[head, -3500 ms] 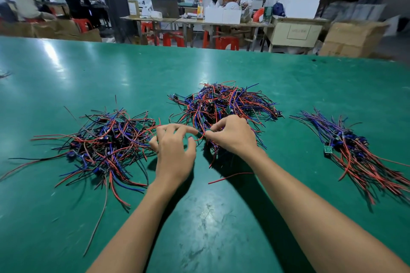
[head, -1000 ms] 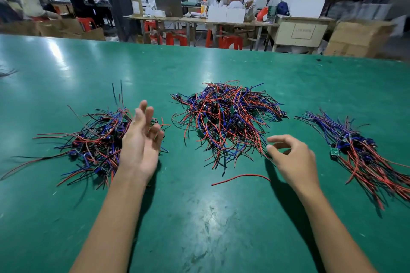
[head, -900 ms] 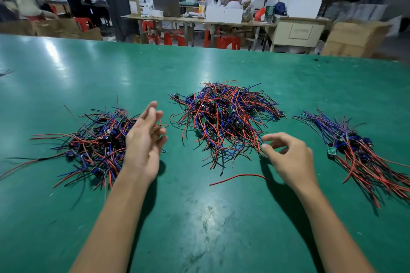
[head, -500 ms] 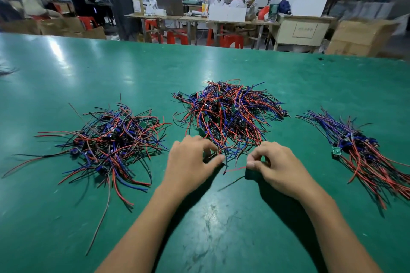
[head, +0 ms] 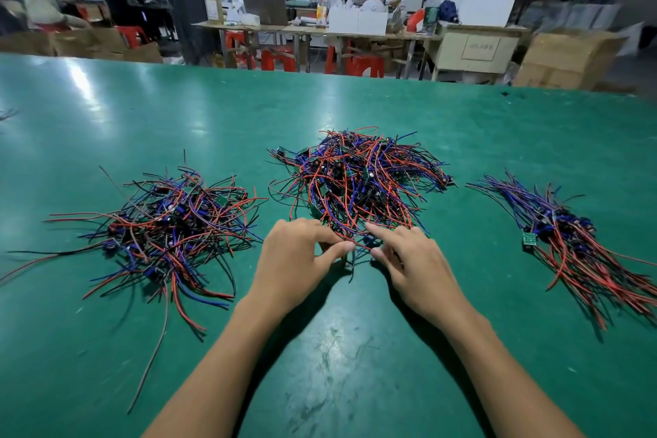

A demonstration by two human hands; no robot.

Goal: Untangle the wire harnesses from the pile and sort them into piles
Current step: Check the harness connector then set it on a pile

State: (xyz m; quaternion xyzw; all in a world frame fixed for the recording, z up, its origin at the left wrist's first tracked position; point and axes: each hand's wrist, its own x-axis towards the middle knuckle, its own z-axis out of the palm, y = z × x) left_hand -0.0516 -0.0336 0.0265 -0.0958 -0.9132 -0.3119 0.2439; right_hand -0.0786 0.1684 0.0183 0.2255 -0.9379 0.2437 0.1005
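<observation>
Both hands meet at the near edge of the middle pile (head: 359,181). Our left hand (head: 295,260) curls, thumb and fingers pinching a red wire (head: 350,242); our right hand (head: 412,260) reaches its forefinger into the strands, thumb at the same wire. A left pile (head: 170,224) and right pile (head: 576,245) lie well apart on the green table (head: 337,366).

Red, blue and black wire harnesses (head: 359,181) on a glossy green table (head: 355,366); red stools (head: 273,59) beyond.
</observation>
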